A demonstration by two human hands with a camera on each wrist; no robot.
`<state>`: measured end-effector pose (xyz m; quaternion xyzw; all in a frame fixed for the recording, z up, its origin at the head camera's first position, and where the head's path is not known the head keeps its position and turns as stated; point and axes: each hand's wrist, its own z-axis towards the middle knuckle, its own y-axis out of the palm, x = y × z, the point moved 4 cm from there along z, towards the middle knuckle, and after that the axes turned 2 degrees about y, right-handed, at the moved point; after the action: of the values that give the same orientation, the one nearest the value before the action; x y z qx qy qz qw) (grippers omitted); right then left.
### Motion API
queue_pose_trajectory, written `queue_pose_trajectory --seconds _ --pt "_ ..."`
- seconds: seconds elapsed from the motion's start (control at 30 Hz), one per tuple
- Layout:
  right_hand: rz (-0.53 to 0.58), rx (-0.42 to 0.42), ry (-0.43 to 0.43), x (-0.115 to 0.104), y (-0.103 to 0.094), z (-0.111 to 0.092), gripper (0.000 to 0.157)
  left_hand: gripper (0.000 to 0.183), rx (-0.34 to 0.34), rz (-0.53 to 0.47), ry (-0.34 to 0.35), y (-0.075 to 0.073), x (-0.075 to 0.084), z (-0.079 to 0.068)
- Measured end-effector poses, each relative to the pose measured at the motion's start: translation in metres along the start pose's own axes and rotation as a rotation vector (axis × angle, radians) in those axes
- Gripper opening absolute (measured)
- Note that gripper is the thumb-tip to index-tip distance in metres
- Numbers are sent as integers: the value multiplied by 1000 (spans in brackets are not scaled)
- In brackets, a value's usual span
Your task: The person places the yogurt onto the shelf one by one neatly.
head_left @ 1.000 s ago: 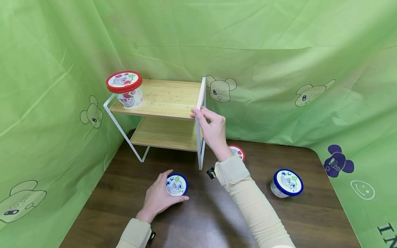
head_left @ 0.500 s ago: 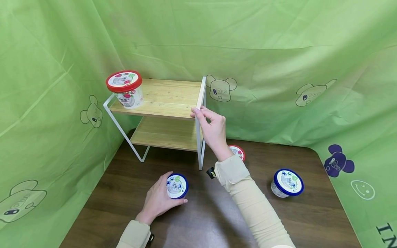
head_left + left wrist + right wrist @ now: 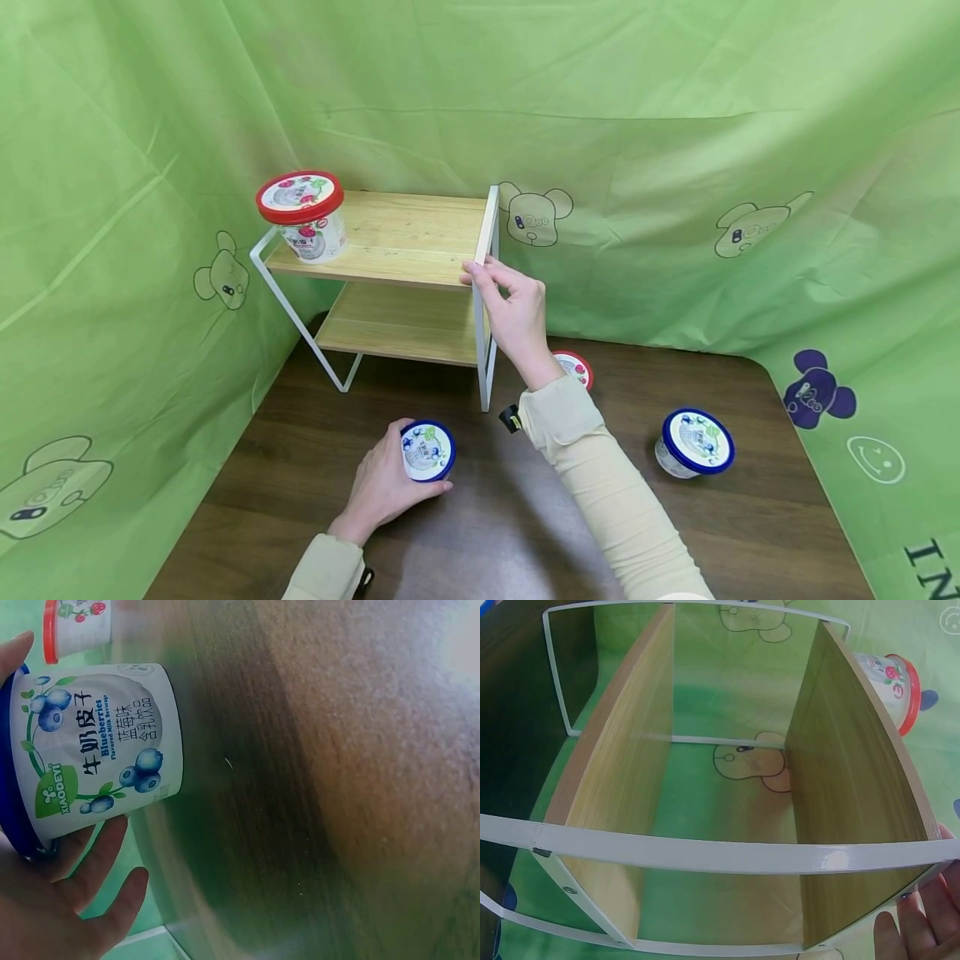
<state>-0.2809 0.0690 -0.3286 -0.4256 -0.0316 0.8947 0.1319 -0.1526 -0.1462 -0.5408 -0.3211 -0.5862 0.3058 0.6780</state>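
My left hand point(image 3: 384, 479) grips a white blueberry milk tub point(image 3: 427, 452) with a blue lid, in front of the shelf at the head view's lower middle. In the left wrist view the blueberry print on the tub point(image 3: 105, 742) faces the camera, with the thumb at one side of the lid and fingers at the other. Higher up, my right hand point(image 3: 519, 310) pinches the front right corner of a two-tier shelf point(image 3: 405, 237) with wooden boards and a white metal frame. A red-lidded tub point(image 3: 311, 218) stands on the top board's left end.
Another blue-lidded tub point(image 3: 693, 443) stands on the dark wooden table point(image 3: 757, 517) at right. Behind my right forearm shows part of a second red-lidded tub point(image 3: 576, 368). Green cloth point(image 3: 637, 167) with bear prints encloses the back and sides.
The left hand's fingers and thumb have drawn in closer round the blue-lidded tub, which has barely shifted. My right hand keeps its place at the shelf corner.
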Motion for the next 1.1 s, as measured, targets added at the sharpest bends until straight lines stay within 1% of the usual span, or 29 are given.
queue_pose_trajectory --seconds 0.1,0.3,0.43,0.73,0.93,1.1 --pt "1 -3 1 0 0 -1 29 118 5 -7 -6 -1 0 0" --pt "5 -4 -6 0 0 0 29 115 26 -18 7 -1 1 1" --pt "1 -7 -7 0 0 0 29 116 26 -23 5 -1 1 1" --pt "1 -9 1 0 0 0 29 109 44 -54 35 -3 4 3" --pt "0 -7 3 1 0 0 29 109 55 -61 52 -5 6 3" --pt "6 -7 -1 0 0 0 28 108 45 -65 44 -6 7 3"
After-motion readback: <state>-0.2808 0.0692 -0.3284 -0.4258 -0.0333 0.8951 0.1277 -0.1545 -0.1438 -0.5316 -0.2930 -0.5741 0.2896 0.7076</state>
